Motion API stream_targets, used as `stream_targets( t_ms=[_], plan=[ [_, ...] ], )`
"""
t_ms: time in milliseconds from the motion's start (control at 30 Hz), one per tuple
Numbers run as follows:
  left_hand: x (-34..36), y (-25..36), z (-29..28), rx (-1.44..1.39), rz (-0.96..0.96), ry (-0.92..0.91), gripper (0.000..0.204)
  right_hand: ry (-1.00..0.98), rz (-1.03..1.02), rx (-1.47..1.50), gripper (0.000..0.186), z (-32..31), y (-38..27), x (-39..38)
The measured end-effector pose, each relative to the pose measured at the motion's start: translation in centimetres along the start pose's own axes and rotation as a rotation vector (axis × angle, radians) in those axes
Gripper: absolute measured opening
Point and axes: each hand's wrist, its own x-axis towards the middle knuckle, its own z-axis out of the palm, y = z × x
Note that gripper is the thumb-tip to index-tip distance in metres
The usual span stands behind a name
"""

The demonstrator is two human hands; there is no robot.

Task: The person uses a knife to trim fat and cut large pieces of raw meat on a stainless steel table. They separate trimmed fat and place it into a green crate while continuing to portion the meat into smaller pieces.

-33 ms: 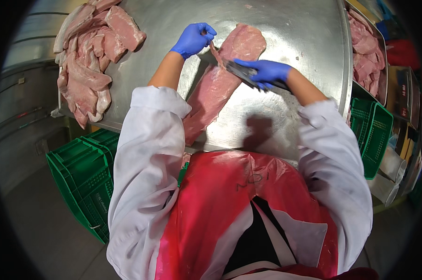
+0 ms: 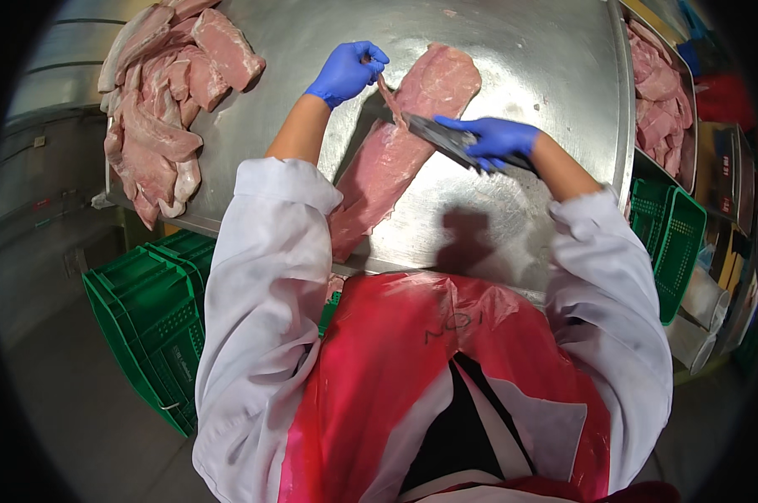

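Note:
A long pink slab of meat [image 2: 385, 172] lies slantwise on the steel table, its near end at the table's front edge. My left hand [image 2: 347, 72], in a blue glove, is closed with the fingertips pinching a thin strip of meat [image 2: 388, 96] pulled up from the slab. In its blue glove, my right hand [image 2: 504, 141] grips a dark-looking knife [image 2: 447, 138]. The blade reaches leftward across the slab, and its tip meets the base of the strip. The gloved fingers hide most of the knife's handle.
On the table's left side, a heap of meat pieces [image 2: 157, 117] overhangs the edge. More meat [image 2: 655, 92] fills a metal tub at the right. Green crates stand below the table, at left [image 2: 144, 323] and right [image 2: 676, 251]. Cardboard boxes [image 2: 722, 172] stack at far right.
My right hand and the knife have shifted slightly to the right, drawing the blade a little across the slab. My left hand stays in place, still pinching the strip.

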Motion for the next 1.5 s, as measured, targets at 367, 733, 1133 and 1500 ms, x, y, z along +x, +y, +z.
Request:
stream_targets(
  t_ms=[367, 733, 1133, 1500],
  plan=[
    [-12.4, 6.0, -2.0, -0.372, 0.25, 0.138, 0.009, -0.047, -0.027, -0.041, 0.081, 8.9, -0.6, 1.2],
    [-51.0, -11.1, 0.8, -0.297, -0.481, 0.409, 0.013, 0.456, -0.147, 0.468, 0.083, 16.1, 10.7, -13.8],
    [-22.7, -5.4, 11.4, 0.914, -0.042, 0.331, 0.109, 0.791, -0.277, 0.597, 0.085, 19.1, 13.2, -18.6],
    [-2.5, 1.1, 13.6, 1.016, 0.19, -0.301, 0.133, 1.16, -0.068, 0.722, 0.085, 29.5, 17.9, -26.8]
  ],
)
